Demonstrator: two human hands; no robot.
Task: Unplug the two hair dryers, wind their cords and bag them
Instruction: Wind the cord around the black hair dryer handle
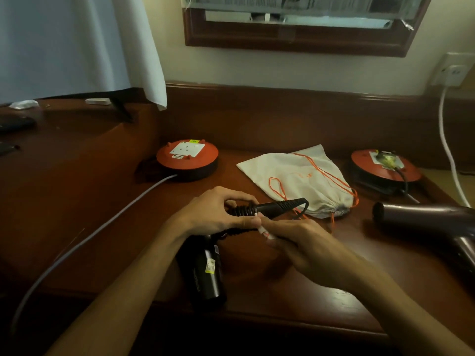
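Head view, left grip: left hand curled round the black hair dryer handle and its wound cord.
Right grip: right hand pinching the white cord tag.
Advice: keep coils tight while fastening.
Bag: drawstring bag beyond, on surface.
Second dryer: right, apparently plugged.

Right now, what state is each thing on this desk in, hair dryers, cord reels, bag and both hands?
Black hair dryer: lying on the wooden desk, unplugged, cord bundled at its handle.
Dark purple hair dryer: lying on the desk at right.
Left red cord reel: socket empty.
Right red cord reel: a black plug in its socket.
White drawstring bag: lying flat, mouth gathered.
Left hand: gripping the cord bundle.
Right hand: pinching a white tag.
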